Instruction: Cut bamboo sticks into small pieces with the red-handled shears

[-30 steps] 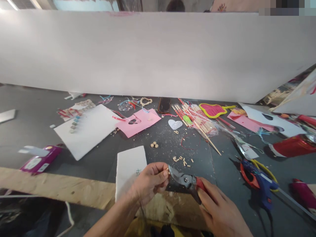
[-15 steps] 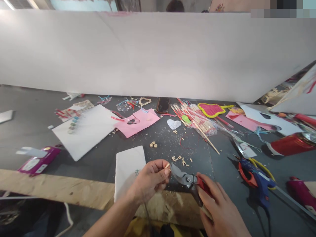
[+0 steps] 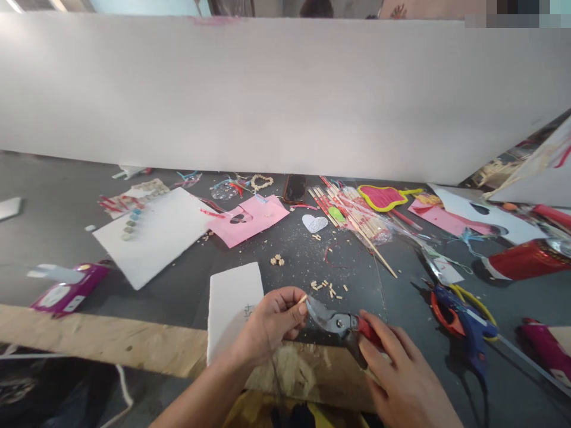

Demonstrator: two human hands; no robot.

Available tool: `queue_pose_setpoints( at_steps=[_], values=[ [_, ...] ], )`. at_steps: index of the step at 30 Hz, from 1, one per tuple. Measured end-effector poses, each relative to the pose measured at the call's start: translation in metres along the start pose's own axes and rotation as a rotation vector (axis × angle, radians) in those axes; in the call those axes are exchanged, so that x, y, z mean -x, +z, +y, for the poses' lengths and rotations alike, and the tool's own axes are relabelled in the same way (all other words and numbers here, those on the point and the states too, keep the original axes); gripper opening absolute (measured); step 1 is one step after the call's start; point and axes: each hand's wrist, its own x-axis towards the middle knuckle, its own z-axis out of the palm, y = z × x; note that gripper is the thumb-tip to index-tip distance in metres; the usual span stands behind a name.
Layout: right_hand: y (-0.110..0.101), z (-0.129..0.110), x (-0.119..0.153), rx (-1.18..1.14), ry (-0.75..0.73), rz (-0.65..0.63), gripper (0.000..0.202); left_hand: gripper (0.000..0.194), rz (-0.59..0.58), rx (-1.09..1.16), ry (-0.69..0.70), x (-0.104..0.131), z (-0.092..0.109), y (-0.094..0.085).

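Observation:
My left hand (image 3: pixel 282 321) pinches a short piece of thin wooden stick (image 3: pixel 303 299) between thumb and forefinger. My right hand (image 3: pixel 397 362) is wrapped round the red handle of a pair of pruning shears (image 3: pixel 341 324). The tip of the shears' blades lies right at the stick's end, by my left fingertips. Just beyond the blades, several cut stick pieces (image 3: pixel 331 290) are scattered on the dark table. A small cluster of pieces (image 3: pixel 277 260) sits farther left. Partly under my left forearm is a white sheet with writing (image 3: pixel 235 291).
A bag of chopsticks (image 3: pixel 363 217) and a paper heart (image 3: pixel 314 223) lie ahead. Scissors (image 3: pixel 446 318) and a blue glue gun (image 3: pixel 468 327) are at right, near a red can (image 3: pixel 520 261). A purple glue gun (image 3: pixel 71 289) stands left. A white board (image 3: pixel 267 95) closes off the back.
My right hand has shifted slightly to the right on the shears, whose blades sit a little lower. My left hand keeps its pinch on the stick in nearly the same place.

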Motion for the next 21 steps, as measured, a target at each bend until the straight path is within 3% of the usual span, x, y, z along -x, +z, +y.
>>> queue_pose_setpoints(
  at_steps=[7,10,15,17,21],
  values=[
    [0.008,0.004,0.003,-0.053,-0.049,0.103,0.027,0.031,-0.023,0.000,0.026,-0.001,-0.002,-0.002],
    [0.014,0.006,0.010,-0.210,0.126,0.074,0.026,0.032,-0.011,-0.001,0.032,-0.002,0.000,0.001],
    [0.010,-0.006,0.001,-0.698,0.649,0.017,0.020,0.035,0.031,-0.169,0.014,-0.004,-0.002,0.011],
    [0.006,-0.014,-0.010,-0.845,0.727,0.031,0.020,0.036,0.027,-0.281,0.002,-0.003,-0.005,0.015],
    [0.005,-0.027,-0.026,-0.958,0.699,0.046,0.017,0.036,-0.026,-0.408,0.027,0.000,-0.011,0.022]
  ],
)
